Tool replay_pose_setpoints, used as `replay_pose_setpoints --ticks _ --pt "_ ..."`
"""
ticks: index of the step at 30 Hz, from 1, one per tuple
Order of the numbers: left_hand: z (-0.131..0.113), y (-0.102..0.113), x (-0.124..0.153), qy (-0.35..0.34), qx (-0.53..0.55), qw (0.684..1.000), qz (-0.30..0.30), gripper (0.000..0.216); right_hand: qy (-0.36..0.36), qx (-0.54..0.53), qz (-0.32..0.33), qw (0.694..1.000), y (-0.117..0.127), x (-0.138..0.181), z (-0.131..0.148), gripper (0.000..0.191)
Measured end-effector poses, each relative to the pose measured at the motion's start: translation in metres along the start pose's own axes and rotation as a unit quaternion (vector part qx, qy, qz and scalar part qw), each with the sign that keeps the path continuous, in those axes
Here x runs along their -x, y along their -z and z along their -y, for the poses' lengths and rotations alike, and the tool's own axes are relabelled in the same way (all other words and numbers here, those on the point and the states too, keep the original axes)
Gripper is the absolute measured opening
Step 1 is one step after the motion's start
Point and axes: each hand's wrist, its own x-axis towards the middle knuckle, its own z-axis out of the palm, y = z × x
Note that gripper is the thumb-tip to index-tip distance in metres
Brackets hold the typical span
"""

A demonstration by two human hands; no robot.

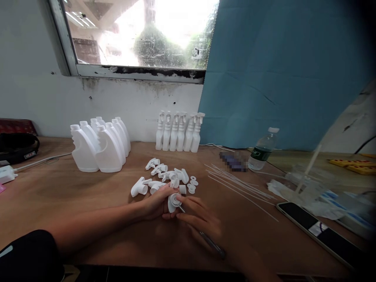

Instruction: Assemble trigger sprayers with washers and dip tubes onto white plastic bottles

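Observation:
My left hand [160, 201] is closed around a white trigger spray head [171, 204], its round open end turned up toward me. In my right hand [201, 215] is a slim metal tool [212, 244]; its thin tip meets the rim of the spray head, and its exact kind is unclear. The fingers of my right hand also touch that round end. More white spray heads [139, 187] lie just beyond my hands on the table. Beside them are several small white washers [191, 188] and a short white collar [182, 189].
Several open, translucent bottles [108, 154] stand at the left, and white bottles with spray heads [174, 135] stand by the wall. Thin white tubes [235, 180] lie to the right, near a water bottle [261, 152] and a phone [311, 225].

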Motion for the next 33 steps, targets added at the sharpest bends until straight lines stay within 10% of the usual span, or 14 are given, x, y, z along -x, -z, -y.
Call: replay_pose_setpoints --ticks 6,16,24,33 --pt "0.000 0.008 0.004 -0.019 0.004 0.998 0.055 0.030 0.030 0.025 -0.070 0.997 0.007 0.008 -0.007 0.037" --pt "-0.009 0.017 0.040 -0.080 -0.247 0.966 -0.001 0.046 -0.211 0.045 -0.128 0.968 0.008 0.008 -0.016 0.033" --pt "-0.013 0.011 0.046 -0.129 -0.604 0.782 -0.082 0.064 -0.215 0.026 -0.174 0.961 0.016 0.009 -0.007 0.022" --pt "-0.033 0.021 0.031 -0.226 -0.717 0.640 -0.160 0.051 -0.201 0.009 -0.163 0.966 0.016 0.009 -0.003 0.019"
